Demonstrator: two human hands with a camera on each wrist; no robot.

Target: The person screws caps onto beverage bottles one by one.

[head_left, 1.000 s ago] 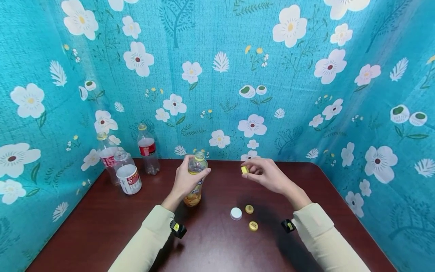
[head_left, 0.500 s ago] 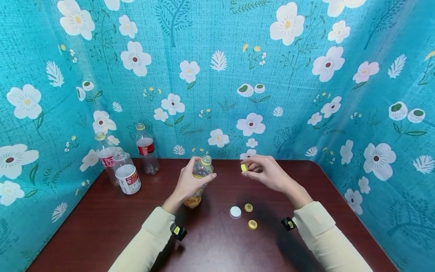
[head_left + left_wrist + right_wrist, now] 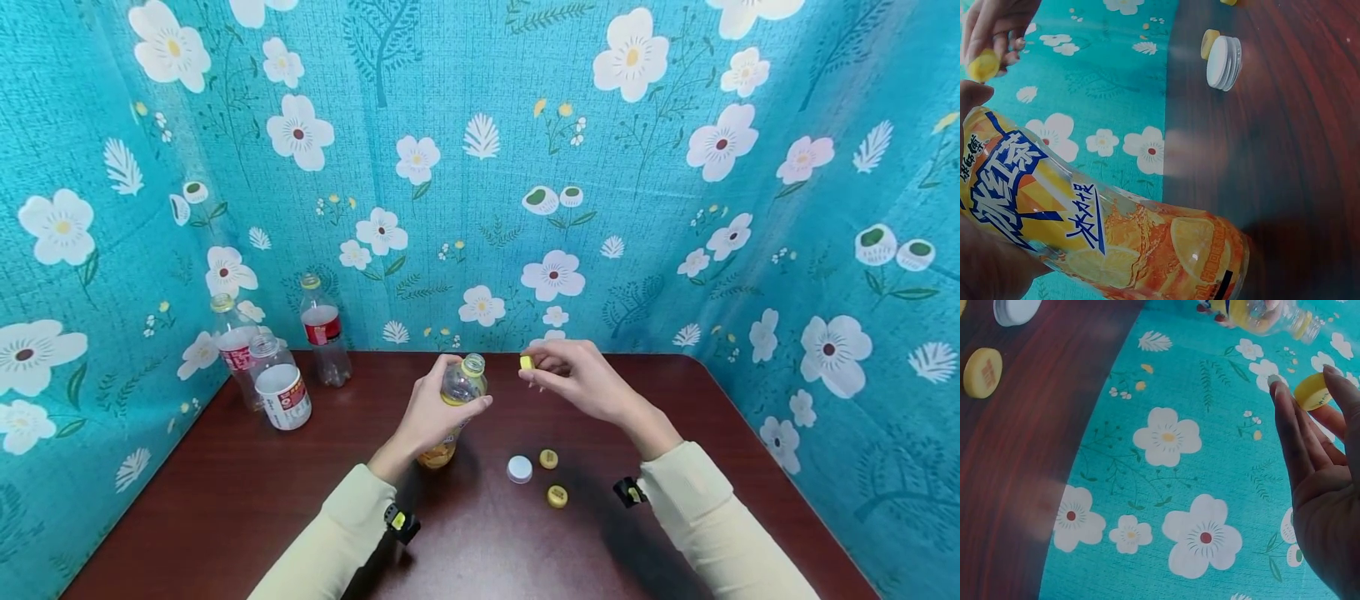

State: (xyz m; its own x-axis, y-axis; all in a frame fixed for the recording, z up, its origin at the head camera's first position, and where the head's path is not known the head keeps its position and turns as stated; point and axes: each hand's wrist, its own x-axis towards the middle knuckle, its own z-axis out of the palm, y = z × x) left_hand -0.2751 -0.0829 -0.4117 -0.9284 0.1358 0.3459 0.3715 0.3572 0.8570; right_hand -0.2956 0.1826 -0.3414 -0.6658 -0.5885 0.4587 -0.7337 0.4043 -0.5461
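Note:
My left hand (image 3: pixel 432 410) grips a plastic iced tea bottle (image 3: pixel 1104 219) around its upper body. The bottle has a yellow and orange label with lemon slices, and its threaded mouth is uncapped. It leans to the right, and its base is near or on the table. To its right, my right hand (image 3: pixel 588 379) pinches a yellow bottle cap (image 3: pixel 1313 392) between thumb and fingers. The cap is apart from the bottle mouth. On the table below the hands lie a white cap (image 3: pixel 520 469) and two yellow caps, one farther back (image 3: pixel 548 459) and one nearer (image 3: pixel 557 497).
Three uncapped bottles stand at the back left: a red-labelled clear bottle (image 3: pixel 327 346), a pink-labelled bottle (image 3: pixel 234 346) and a wide white-labelled bottle (image 3: pixel 283 392). A blue flowered cloth (image 3: pixel 480 208) hangs behind and beside the dark red table (image 3: pixel 225 517).
My left hand has moved right and slightly nearer with the bottle, which leans more to the right. The right hand has shifted a little left with the cap.

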